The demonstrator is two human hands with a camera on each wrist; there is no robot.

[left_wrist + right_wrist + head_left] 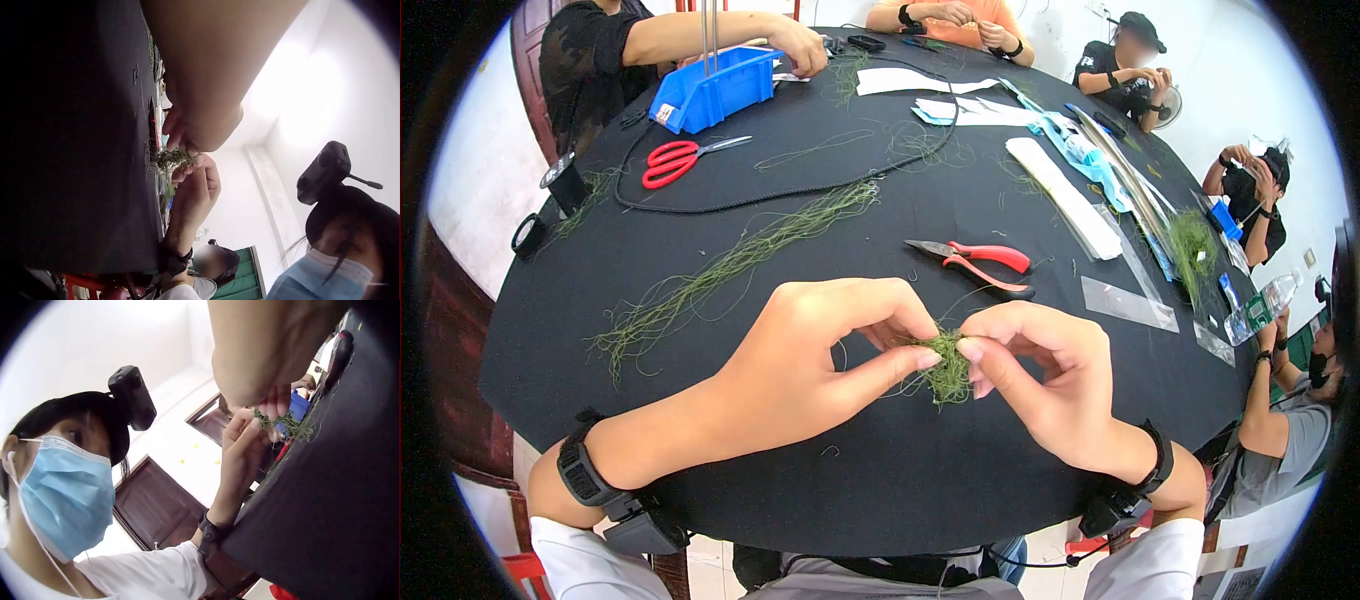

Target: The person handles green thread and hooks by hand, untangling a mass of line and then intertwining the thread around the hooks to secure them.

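A small tangled bundle of green thread (pixel 948 372) is held between both hands above the black table, near its front edge. The left hand (pixel 820 365) pinches its left side between thumb and fingers, and the right hand (pixel 1048 375) pinches its upper right side. Loose strands hang below and stick out to the left. In the left wrist view the bundle (pixel 172 159) shows between the fingertips, with the right hand (pixel 195 194) under it. From the right wrist the green tangle (pixel 284 425) appears at the left hand's (pixel 242 447) fingertips.
Red-handled pliers (pixel 990 262) lie just beyond the hands. Long green threads (pixel 730 265) spread to the left, with red scissors (pixel 670 163), a black cord and a blue bin (pixel 730 92) behind. White strips (pixel 1060 195) and clear plastic pieces (pixel 1130 303) lie right. Several people sit around the table.
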